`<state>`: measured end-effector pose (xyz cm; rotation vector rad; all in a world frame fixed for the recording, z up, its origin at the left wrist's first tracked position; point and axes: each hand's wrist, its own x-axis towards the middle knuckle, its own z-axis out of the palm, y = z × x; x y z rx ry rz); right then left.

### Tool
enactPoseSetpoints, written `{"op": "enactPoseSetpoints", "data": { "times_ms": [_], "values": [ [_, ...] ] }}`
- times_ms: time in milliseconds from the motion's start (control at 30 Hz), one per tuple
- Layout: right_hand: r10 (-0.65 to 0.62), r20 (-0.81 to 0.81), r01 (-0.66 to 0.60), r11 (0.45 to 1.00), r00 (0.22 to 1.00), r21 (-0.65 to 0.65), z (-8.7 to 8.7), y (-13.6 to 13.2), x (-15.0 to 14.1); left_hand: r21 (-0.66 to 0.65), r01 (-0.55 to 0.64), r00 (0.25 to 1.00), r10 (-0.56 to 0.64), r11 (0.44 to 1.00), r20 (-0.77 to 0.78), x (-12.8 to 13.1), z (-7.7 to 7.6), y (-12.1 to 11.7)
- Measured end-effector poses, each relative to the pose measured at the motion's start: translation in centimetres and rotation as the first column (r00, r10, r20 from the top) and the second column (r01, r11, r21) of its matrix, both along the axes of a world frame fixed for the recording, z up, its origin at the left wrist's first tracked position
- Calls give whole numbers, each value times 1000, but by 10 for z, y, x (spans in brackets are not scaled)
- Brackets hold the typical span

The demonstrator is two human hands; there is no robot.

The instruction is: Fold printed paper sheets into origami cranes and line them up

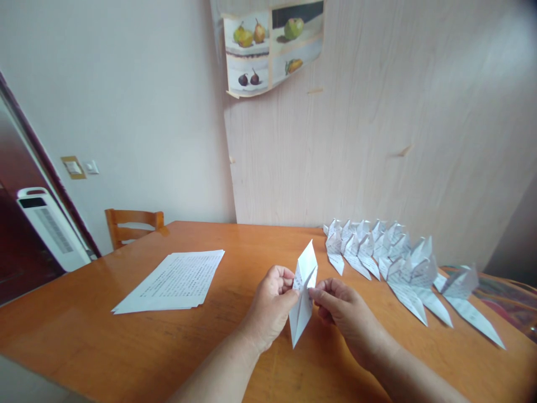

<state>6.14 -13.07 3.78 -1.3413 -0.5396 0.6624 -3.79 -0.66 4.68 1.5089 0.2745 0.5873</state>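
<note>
Between my two hands, a folded paper piece (307, 266) stands upright above the table, a narrow diamond shape with a crease down its middle and some print on it. My left hand (272, 302) pinches its left edge between thumb and fingers. On the opposite edge, my right hand (346, 308) grips the paper with thumb and forefinger. Several folded paper figures (405, 299), printed with text and with raised points, stand in rows to the right of my right hand.
A stack of printed sheets (172, 282) lies on the left of the wooden table (235, 358). Behind the table's far left corner stands a wooden chair (134, 221). A white heater-like appliance (52, 229) is at the far left. Fruit pictures (272, 47) hang on the wall.
</note>
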Motion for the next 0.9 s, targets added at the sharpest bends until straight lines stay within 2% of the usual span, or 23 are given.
{"op": "enactPoseSetpoints", "data": {
  "times_ms": [200, 400, 733, 900],
  "values": [
    [18, -15, -18, 1000, 1000, -1, -5, 1, 1, -21, 1, 1000, -1, 1000, 4, 0, 0, -1],
    [-16, 90, 20, 999, 996, -43, -8, 4, 3, 24, -15, 1000, 15, 1000, -15, -1, 2, -2],
    [-57, 169, 63, 998, 984, -31, -12, 6, 2, 86, -75, 996, 79, 993, -47, -2, 2, -5],
    [-79, 289, 94, 995, 954, -38, -14, 5, 0, 135, -97, 993, 105, 986, -56, -4, 2, -5]
  ]
}}
